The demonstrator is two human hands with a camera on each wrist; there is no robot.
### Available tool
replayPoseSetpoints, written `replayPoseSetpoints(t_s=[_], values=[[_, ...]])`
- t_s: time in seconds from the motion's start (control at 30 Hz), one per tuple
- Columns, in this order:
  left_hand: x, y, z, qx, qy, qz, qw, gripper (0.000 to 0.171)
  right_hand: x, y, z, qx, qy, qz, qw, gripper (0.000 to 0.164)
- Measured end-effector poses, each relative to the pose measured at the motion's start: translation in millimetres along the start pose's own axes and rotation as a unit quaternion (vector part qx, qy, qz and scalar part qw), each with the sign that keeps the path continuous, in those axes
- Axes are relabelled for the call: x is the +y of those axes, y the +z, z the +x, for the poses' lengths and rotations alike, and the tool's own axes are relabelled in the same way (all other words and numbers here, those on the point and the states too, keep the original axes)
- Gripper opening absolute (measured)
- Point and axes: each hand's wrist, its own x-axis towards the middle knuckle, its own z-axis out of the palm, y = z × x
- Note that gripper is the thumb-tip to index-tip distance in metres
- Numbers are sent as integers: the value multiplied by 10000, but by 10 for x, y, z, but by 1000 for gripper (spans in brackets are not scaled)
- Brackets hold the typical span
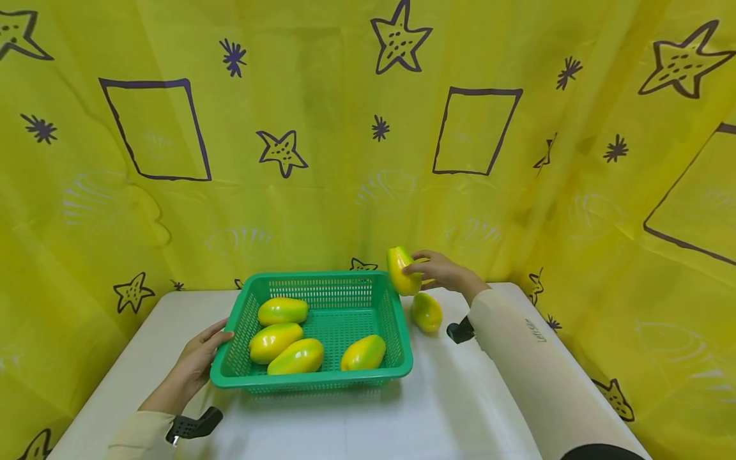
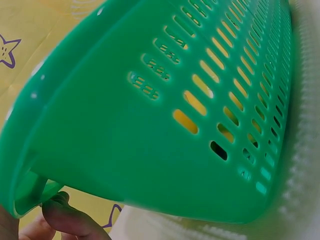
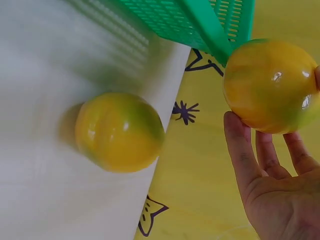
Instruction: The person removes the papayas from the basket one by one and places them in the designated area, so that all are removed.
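My right hand [image 1: 441,271] holds a yellow-green papaya [image 1: 404,271] up beside the far right corner of the green plastic basket [image 1: 322,379]. The right wrist view shows fingers around that glossy papaya [image 3: 272,86], with the basket rim just behind it. Below the hand, another papaya [image 1: 427,313] lies on the table, just outside the basket's right wall. My left hand [image 1: 198,359] grips the basket's left rim, its fingers [image 2: 75,220] curled at the rim in the left wrist view. Inside the basket lie several papayas [image 1: 283,311], most on the left and one papaya [image 1: 363,353] at the right front.
The basket stands on a white-covered table [image 1: 460,409]. A yellow curtain [image 1: 333,211] with drawn stars and squares hangs close behind the table and along both sides. Dark wrist-worn devices [image 1: 195,424] sit on both forearms.
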Motion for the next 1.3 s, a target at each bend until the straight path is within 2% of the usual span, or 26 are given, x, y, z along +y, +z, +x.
replayPoseSetpoints(t_s=[0.6,1.3], values=[[1,2,5,2,-34,-81,10000,71,212,-189,-113,89,72,-116,9999,76],[-34,0,36,74,68,-159,9998,70,498,-358,-218,408,222,-73,9989,79]])
